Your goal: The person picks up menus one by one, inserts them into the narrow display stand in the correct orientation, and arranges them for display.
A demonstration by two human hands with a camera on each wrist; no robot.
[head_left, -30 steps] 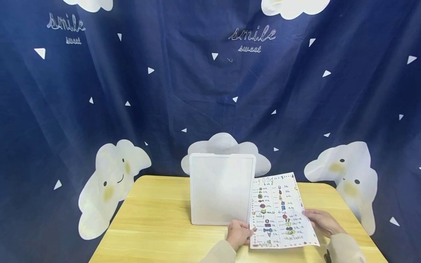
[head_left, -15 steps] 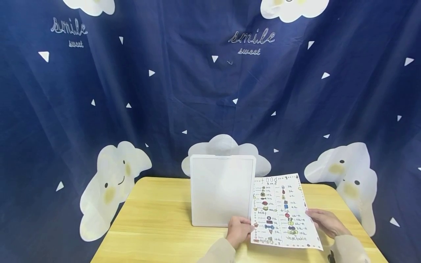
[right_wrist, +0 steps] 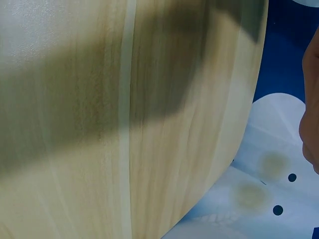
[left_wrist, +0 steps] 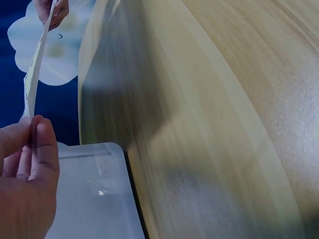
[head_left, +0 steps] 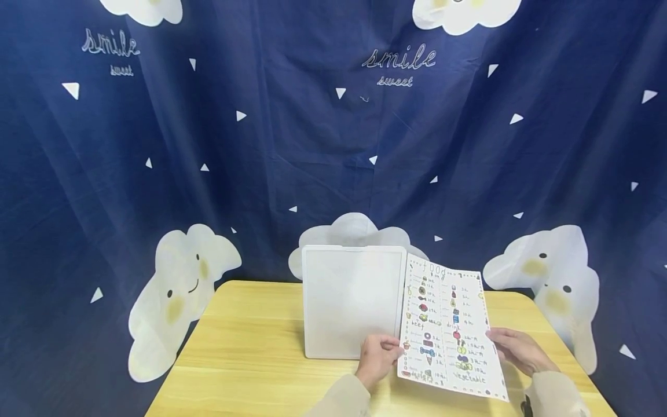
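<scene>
Paper menu sheet (head_left: 447, 330), long axis near-to-far, right of the white board (head_left: 350, 301); your left hand (head_left: 378, 359) and right hand (head_left: 516, 349) pinched its side edges.

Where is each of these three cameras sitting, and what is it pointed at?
Head: worn on the head, facing forward and down at the wooden table, white board and cloud curtain; both hands hold the food sheet.
Left wrist: beside the left hand, whose fingers pinch the sheet's edge; the right hand shows far off.
Right wrist: over the tabletop and curtain; only a sliver of the hand shows.
Shared: table and curtain.
</scene>
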